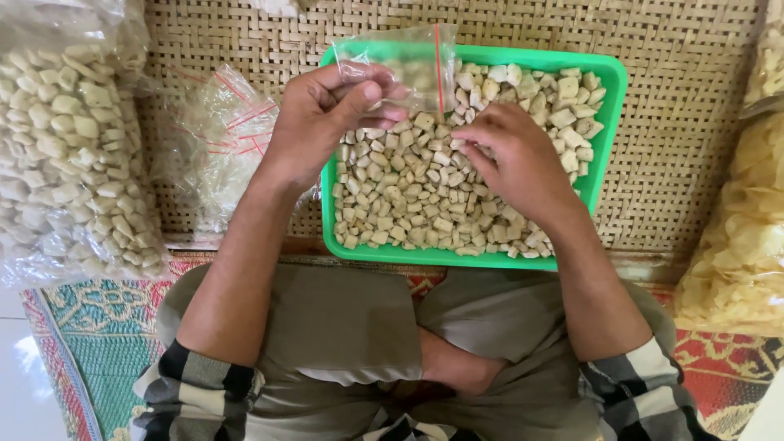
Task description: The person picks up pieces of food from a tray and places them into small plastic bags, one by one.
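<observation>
Left hand (327,114) pinches a small clear bag (408,65) at the green tray's (612,90) twelve o'clock; right hand (510,155), fingers curled, rests on cracker pieces (408,196) at its four o'clock.

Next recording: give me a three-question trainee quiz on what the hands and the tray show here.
1. True or false: the left hand holds up a small clear bag above the green tray.
2. What is the right hand doing? A) resting on a knee B) reaching into the pale square pieces in the tray C) holding scissors
3. Fill in: the pile of empty clear bags lies on the woven ____.

Key: 1 true. 2 B. 3 mat.
</observation>
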